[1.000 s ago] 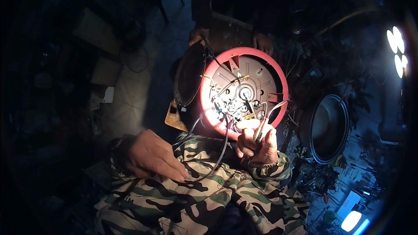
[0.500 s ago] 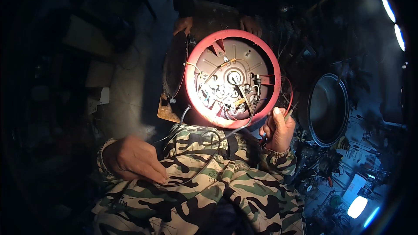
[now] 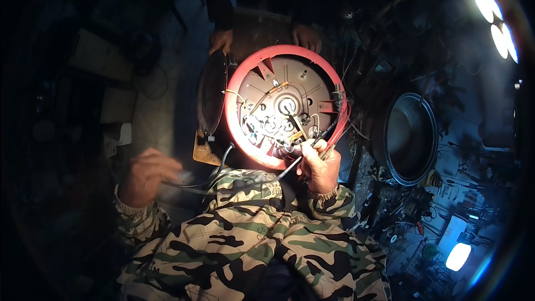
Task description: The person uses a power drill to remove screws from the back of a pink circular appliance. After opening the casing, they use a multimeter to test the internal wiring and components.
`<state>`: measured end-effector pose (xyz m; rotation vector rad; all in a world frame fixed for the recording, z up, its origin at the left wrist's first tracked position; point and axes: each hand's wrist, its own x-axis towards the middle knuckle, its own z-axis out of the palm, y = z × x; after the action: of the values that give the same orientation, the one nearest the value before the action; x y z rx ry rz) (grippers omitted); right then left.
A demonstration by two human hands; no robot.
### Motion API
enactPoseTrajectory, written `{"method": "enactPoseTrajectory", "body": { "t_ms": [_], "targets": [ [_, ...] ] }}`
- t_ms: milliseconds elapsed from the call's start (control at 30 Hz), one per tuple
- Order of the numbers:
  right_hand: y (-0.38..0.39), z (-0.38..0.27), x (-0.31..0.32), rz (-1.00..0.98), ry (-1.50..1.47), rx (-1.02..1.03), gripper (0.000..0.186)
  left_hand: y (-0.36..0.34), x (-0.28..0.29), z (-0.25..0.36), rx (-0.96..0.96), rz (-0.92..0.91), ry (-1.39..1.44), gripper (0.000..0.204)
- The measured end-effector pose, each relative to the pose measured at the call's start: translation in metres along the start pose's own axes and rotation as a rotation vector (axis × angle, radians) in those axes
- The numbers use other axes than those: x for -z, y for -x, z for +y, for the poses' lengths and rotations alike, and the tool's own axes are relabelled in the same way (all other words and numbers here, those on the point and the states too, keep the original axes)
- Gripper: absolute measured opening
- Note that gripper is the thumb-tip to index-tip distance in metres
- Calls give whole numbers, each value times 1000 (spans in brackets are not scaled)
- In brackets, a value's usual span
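Observation:
A round red-rimmed appliance base (image 3: 333, 72) faces up before me, its metal inside full of wires and fittings under bright light. At its near right edge my right hand (image 3: 321, 168) is closed, with a black cable (image 3: 291, 169) pinched between thumb and fingers. A thin pointed probe and red wire (image 3: 346, 117) also stick up by this hand; whether it grips them too is unclear. To the left, above my lap, hovers my left hand (image 3: 149, 174), smeared by motion. The blurred cable runs toward its fingers, but their hold on it cannot be made out.
Across from me, another person's hands (image 3: 221, 40) rest beyond the base, one at a dark round disc (image 3: 212, 95) standing on edge. A metal pot (image 3: 412, 139) stands at the right. Tools and parts (image 3: 409, 206) clutter the lower right, near a bright lamp (image 3: 458, 257).
My right hand has moved left from beside the rim and now grips the black cable. My left hand has risen away from my lap, and the cable has lifted with it. The view has shifted slightly.

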<state>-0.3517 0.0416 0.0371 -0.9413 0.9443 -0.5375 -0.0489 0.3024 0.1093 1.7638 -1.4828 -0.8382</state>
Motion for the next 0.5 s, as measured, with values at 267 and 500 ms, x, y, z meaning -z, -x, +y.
{"method": "enactPoseTrajectory", "body": {
  "t_ms": [267, 500],
  "targets": [
    [6, 0, -40, -106, 200, 90, 17, -58, -32, 33, 196, 458, -161, 42],
    [9, 24, -38, -213, 100, 220, 6, -149, -102, 81, 123, 166, 446, 52]
  ]
}}
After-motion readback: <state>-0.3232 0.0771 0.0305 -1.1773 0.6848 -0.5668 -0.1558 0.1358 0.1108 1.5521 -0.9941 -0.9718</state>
